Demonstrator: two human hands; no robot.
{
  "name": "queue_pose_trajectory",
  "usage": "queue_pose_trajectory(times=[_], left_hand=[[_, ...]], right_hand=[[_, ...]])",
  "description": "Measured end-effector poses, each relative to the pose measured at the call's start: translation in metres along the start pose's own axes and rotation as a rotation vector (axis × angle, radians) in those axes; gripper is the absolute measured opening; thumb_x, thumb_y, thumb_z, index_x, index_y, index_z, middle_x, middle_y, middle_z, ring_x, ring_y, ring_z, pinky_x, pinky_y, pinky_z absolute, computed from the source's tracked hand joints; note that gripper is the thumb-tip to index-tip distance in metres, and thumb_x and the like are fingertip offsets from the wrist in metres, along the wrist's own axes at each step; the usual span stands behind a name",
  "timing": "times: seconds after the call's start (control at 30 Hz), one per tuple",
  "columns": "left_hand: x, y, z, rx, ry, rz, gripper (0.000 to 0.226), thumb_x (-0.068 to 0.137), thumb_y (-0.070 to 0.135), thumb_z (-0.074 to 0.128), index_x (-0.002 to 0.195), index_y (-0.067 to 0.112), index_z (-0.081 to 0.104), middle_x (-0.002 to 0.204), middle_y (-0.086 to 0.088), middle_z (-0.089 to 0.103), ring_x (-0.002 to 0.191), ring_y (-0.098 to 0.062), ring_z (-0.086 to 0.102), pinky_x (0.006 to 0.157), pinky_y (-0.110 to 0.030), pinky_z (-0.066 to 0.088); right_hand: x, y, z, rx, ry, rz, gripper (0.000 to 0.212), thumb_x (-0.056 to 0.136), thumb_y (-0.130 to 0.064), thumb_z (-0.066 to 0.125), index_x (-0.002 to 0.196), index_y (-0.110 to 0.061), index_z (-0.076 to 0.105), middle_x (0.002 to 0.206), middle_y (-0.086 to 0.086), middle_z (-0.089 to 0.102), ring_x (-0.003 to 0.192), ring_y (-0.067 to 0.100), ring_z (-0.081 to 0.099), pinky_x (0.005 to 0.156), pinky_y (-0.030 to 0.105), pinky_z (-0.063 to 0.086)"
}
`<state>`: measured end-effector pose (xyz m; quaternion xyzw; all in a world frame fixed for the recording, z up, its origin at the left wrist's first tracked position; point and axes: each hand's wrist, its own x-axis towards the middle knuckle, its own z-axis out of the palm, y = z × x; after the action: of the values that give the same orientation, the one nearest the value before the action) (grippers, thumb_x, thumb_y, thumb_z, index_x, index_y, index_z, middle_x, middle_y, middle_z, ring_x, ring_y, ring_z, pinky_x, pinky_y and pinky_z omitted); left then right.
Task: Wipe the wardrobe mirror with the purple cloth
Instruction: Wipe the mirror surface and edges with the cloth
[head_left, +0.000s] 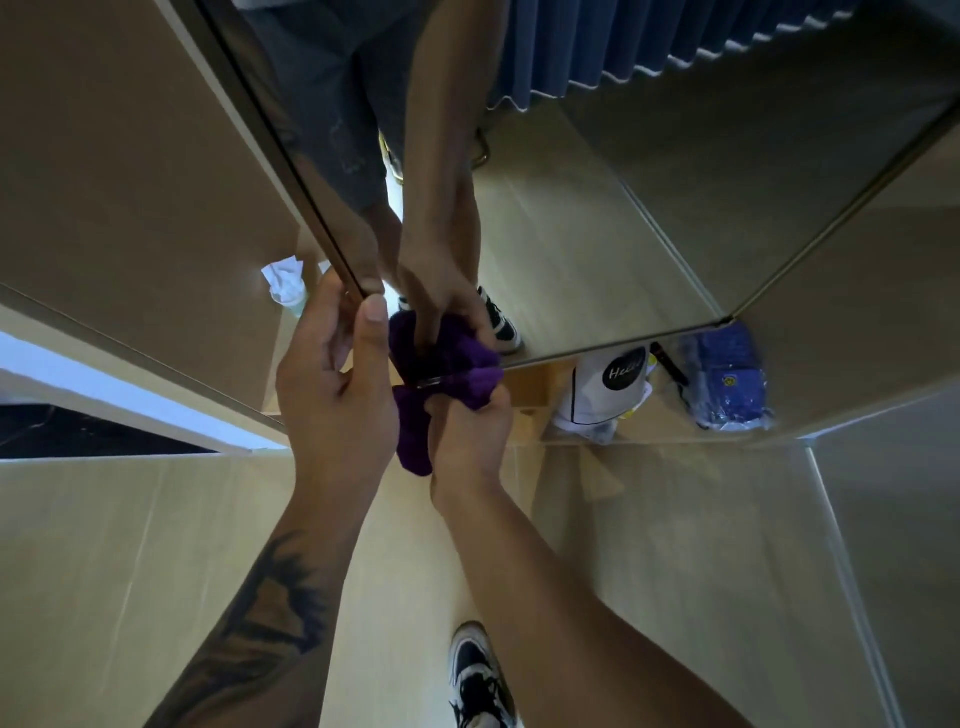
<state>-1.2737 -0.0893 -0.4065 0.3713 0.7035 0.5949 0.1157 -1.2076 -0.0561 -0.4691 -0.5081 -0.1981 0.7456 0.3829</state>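
Purple cloth (470, 387) — in right hand (470, 431)

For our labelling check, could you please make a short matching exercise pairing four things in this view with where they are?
Things:
1. purple cloth
2. left hand
3. white bag
4. shoe

Places:
A. on the floor, bottom of view
B. gripping the mirror's left edge
C. bunched in the right hand at the mirror's bottom edge
D. on a shelf below the mirror

Pairs: 1-C, 2-B, 3-D, 4-A
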Motion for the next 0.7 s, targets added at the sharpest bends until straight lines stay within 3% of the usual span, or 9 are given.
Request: queue_pose_trajectory(times=[0.1, 0.17, 0.23, 0.33, 0.43, 0.53, 0.6, 0.63, 0.7], left_hand=[[-0.001, 0.001, -0.001, -0.002, 0.018, -0.030, 0.031, 0.110, 0.024, 0.052, 0.131, 0.005, 0.063, 0.084, 0.020, 0.057, 0.090, 0.006, 0.057, 0.097, -0.059, 0.057], [-0.001, 0.000, -0.001, -0.015, 0.013, -0.039, 0.030, 0.110, 0.024, 0.052, 0.131, 0.006, 0.063, 0.081, 0.017, 0.056, 0.087, 0.007, 0.055, 0.097, -0.058, 0.057], [-0.001, -0.001, -0.002, -0.021, 0.000, -0.025, 0.027, 0.110, 0.024, 0.052, 0.128, 0.007, 0.064, 0.080, 0.024, 0.056, 0.083, 0.006, 0.053, 0.090, -0.051, 0.056], [0.000, -0.002, -0.003, -0.028, -0.018, -0.003, 0.023, 0.110, 0.023, 0.051, 0.122, 0.007, 0.064, 0.079, 0.029, 0.056, 0.079, 0.006, 0.052, 0.081, -0.042, 0.051], [0.001, -0.001, -0.005, -0.013, -0.025, -0.003, 0.018, 0.110, 0.020, 0.051, 0.116, 0.009, 0.064, 0.081, 0.032, 0.056, 0.080, 0.008, 0.053, 0.083, -0.041, 0.053], [0.001, 0.001, -0.006, 0.001, -0.036, 0.006, 0.010, 0.110, 0.018, 0.052, 0.108, 0.019, 0.061, 0.077, 0.030, 0.056, 0.076, 0.008, 0.053, 0.080, -0.036, 0.051], [0.000, 0.002, -0.005, 0.004, -0.031, 0.004, 0.010, 0.110, 0.018, 0.051, 0.107, 0.021, 0.060, 0.075, 0.028, 0.055, 0.074, 0.007, 0.052, 0.078, -0.033, 0.051], [0.000, 0.003, -0.005, 0.001, -0.025, 0.006, 0.010, 0.110, 0.019, 0.051, 0.107, 0.022, 0.060, 0.076, 0.028, 0.055, 0.075, 0.006, 0.052, 0.078, -0.032, 0.051], [0.000, 0.004, -0.005, 0.004, -0.022, 0.005, 0.011, 0.110, 0.019, 0.051, 0.103, 0.024, 0.059, 0.077, 0.026, 0.055, 0.075, 0.005, 0.052, 0.077, -0.032, 0.050]], right_hand=[[0.011, 0.001, -0.012, -0.126, 0.053, -0.003, 0.038, 0.076, 0.014, 0.059, 0.107, -0.008, 0.058, 0.100, 0.013, 0.071, 0.088, 0.032, 0.071, 0.071, 0.042, 0.061], [0.022, -0.016, -0.029, -0.107, 0.108, -0.050, 0.033, 0.068, 0.007, 0.065, 0.098, -0.006, 0.059, 0.092, 0.019, 0.068, 0.081, 0.036, 0.068, 0.071, 0.047, 0.060], [0.034, -0.046, -0.052, -0.131, 0.174, -0.124, 0.028, 0.075, 0.007, 0.066, 0.095, -0.012, 0.061, 0.093, 0.019, 0.070, 0.077, 0.034, 0.068, 0.069, 0.042, 0.059], [0.063, -0.093, -0.095, 0.025, 0.261, -0.176, 0.047, 0.089, 0.017, 0.050, 0.129, -0.007, 0.057, 0.110, 0.014, 0.068, 0.075, 0.025, 0.069, 0.052, 0.025, 0.056], [0.096, -0.112, -0.124, 0.287, 0.229, -0.175, 0.074, 0.081, 0.021, 0.036, 0.147, -0.010, 0.047, 0.123, 0.017, 0.067, 0.080, 0.026, 0.072, 0.059, 0.035, 0.060], [0.097, -0.107, -0.121, 0.169, 0.231, -0.181, 0.066, 0.076, 0.018, 0.043, 0.135, -0.010, 0.055, 0.125, 0.027, 0.067, 0.087, 0.036, 0.075, 0.064, 0.040, 0.060], [0.084, -0.089, -0.092, 0.236, 0.179, -0.141, 0.055, 0.084, 0.020, 0.040, 0.128, -0.005, 0.059, 0.099, 0.016, 0.076, 0.072, 0.028, 0.075, 0.053, 0.034, 0.057], [0.073, -0.077, -0.073, 0.191, 0.178, -0.160, 0.048, 0.090, 0.016, 0.038, 0.119, -0.009, 0.068, 0.092, 0.003, 0.077, 0.075, 0.020, 0.076, 0.057, 0.035, 0.060], [0.060, -0.041, -0.041, -0.011, 0.139, -0.189, 0.041, 0.092, 0.007, 0.039, 0.100, -0.021, 0.069, 0.117, -0.005, 0.066, 0.111, 0.019, 0.069, 0.087, 0.049, 0.062]])
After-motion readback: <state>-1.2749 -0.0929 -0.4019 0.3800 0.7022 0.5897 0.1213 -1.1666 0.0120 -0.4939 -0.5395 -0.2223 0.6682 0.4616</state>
